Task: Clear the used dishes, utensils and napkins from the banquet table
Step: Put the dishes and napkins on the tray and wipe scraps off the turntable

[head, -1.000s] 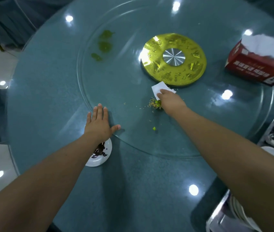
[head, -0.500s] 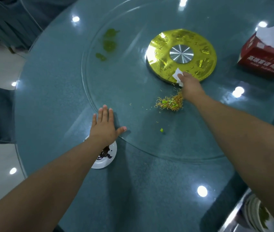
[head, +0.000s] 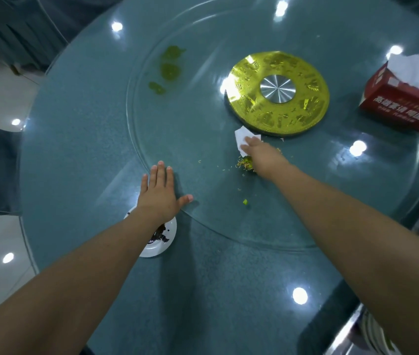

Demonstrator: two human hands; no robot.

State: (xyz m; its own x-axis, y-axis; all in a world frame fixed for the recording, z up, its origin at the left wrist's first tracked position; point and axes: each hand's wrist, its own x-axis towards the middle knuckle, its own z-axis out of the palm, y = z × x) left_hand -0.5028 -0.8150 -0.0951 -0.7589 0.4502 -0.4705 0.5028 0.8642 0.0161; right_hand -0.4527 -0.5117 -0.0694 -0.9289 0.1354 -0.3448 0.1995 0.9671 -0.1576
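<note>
We see the white napkin (head: 244, 139) lying flat on the glass turntable (head: 203, 155), just near of the gold hub (head: 277, 92). Our right hand (head: 262, 156) presses it with straight fingers, over a pile of food scraps (head: 245, 163). It looks thin and limp; we would bunch it around the scraps from its edges. Our left hand (head: 161, 194) rests flat and released, beside 1 small white dish (head: 157, 245).
</note>
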